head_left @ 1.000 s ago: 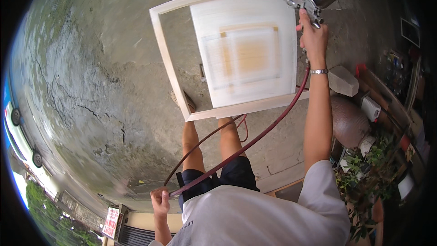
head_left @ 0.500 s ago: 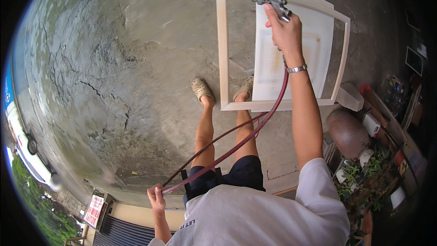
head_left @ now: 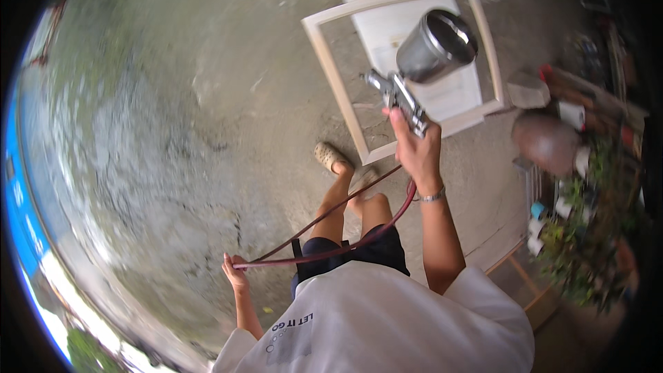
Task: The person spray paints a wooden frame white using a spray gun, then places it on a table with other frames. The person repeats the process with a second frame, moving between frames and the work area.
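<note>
In my right hand [head_left: 419,148] is a metal spray gun [head_left: 398,99], its handle wrapped by my fingers. A silver paint cup [head_left: 436,47] sits on the gun and tilts to the right, with its dark opening showing. A dark red air hose [head_left: 359,240] hangs from the gun in a loop across my shorts. At the lower left my left hand [head_left: 236,271] is closed round that hose. Beyond the gun lies a pale, unpainted-looking wooden frame [head_left: 336,72] with a white panel [head_left: 373,25] under it, partly hidden by the cup.
Cracked, wet-looking concrete [head_left: 173,166] spreads to my left. On the right stand a rounded brown pot [head_left: 545,141], a pale block [head_left: 528,91] and potted plants [head_left: 580,249]. My feet wear beige clogs [head_left: 330,157]. A blue strip [head_left: 24,200] edges the far left.
The spray gun has come down and nearer to me, off the frame's far edge, and its cup is now in full view. My view has turned. Both hands keep their grip.
</note>
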`<state>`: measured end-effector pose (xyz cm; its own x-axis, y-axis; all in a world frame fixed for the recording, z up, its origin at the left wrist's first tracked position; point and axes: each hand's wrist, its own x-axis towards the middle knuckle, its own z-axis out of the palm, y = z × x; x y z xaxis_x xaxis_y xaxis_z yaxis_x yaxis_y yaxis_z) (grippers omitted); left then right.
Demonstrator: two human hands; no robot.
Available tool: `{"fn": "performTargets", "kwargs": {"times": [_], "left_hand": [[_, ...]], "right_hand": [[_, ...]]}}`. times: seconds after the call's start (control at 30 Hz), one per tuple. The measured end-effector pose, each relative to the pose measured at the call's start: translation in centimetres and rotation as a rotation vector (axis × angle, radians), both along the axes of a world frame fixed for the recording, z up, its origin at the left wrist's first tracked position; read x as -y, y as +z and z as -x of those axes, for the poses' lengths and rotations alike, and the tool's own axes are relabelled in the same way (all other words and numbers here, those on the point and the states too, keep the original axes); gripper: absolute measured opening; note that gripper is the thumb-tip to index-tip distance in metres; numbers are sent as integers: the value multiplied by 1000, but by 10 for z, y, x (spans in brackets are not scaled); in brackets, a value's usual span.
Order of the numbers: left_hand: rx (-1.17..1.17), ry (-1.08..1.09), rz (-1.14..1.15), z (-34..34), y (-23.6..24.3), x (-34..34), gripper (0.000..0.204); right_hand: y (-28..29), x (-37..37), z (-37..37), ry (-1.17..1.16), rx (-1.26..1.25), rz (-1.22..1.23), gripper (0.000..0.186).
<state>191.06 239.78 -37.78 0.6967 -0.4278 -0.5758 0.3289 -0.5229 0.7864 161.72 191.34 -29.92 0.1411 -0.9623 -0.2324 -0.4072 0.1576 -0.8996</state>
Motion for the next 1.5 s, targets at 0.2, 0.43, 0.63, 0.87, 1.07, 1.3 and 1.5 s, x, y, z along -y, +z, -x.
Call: {"fn": "performTargets", "kwargs": {"times": [0.2, 0.43, 0.63, 0.87, 1.07, 1.3, 1.5], "left_hand": [[-112, -242, 127, -67, -57, 82, 63], [-53, -601, 154, -135, -66, 125, 66], [-109, -754, 149, -220, -22, 68, 66], [47, -716, 101, -387, 12, 36, 65], [120, -873, 152, -477, 15, 119, 61], [456, -1786, 37, -438, 9, 289, 53], [493, -2277, 56, -322, -1, 427, 48]], "right_hand": [[70, -95, 68, -320, -93, 105, 25], [104, -210, 68, -703, -133, 313, 30], [159, -311, 16, -960, -172, 275, 33], [187, -365, -105, -1165, -81, 289, 31], [149, -341, -199, -1325, 29, 348, 31], [108, -330, -225, -1524, -104, 311, 33], [64, -344, -201, -1734, -403, 118, 37]]}}
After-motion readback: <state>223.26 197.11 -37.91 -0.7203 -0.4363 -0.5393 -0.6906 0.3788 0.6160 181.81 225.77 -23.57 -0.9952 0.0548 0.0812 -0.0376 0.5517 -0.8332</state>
